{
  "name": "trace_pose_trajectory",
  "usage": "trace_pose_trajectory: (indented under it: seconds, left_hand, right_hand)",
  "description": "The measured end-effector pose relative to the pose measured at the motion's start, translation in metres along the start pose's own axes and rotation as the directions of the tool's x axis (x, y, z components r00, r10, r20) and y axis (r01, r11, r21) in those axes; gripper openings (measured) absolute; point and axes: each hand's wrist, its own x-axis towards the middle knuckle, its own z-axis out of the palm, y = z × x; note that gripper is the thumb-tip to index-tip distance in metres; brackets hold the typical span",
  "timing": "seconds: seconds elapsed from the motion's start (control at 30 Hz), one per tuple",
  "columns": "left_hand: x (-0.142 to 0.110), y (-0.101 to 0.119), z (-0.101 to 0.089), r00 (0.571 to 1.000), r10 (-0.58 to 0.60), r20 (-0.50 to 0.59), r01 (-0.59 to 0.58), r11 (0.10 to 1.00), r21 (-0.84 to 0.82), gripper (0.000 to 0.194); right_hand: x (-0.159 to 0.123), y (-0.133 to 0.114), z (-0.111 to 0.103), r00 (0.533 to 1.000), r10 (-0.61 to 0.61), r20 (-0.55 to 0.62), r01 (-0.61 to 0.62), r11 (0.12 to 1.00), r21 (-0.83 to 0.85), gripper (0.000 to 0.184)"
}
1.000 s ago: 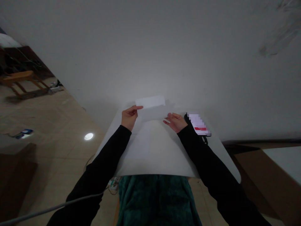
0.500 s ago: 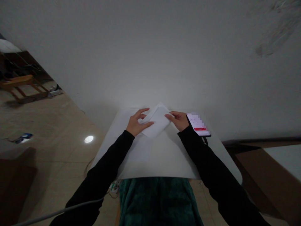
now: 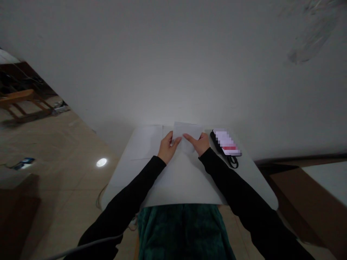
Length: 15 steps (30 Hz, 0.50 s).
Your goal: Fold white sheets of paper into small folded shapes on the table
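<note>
Left hand (image 3: 167,148), right hand (image 3: 199,143), palms down, nearly touching

Paper sheet (image 3: 188,131): your sheet is plain white, at the far edge of the table.
Table (image 3: 184,184): white.
Sleeves (image 3: 130,191): yours are solid black.
Phone (image 3: 226,142): black, its blurred pale screen banded red, at the table's right.
Lap cloth (image 3: 184,231): your dark green, below the table.
Floor tiles (image 3: 67,180): beige, left of the table.

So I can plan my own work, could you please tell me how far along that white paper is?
Done: the folded white paper sheet lies creased on the white table. In hand: the left hand and right hand press on it. Left: nothing visible shows how many folds remain.
</note>
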Motion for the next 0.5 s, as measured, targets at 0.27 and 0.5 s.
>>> trace_pose_trajectory:
  seconds: [0.27, 0.5]
  left_hand:
    - [-0.001, 0.002, 0.021, 0.996, 0.038, -0.082, -0.035, 0.999, 0.036, 0.033]
    - [0.008, -0.009, 0.013, 0.982, 0.023, -0.185, -0.007, 0.996, 0.084, 0.034]
  right_hand:
    - [-0.002, 0.015, 0.008, 0.985, -0.147, -0.095, 0.142, 0.988, -0.052, 0.040]
    - [0.008, 0.032, 0.004, 0.980, -0.189, 0.065, 0.194, 0.976, -0.099, 0.033]
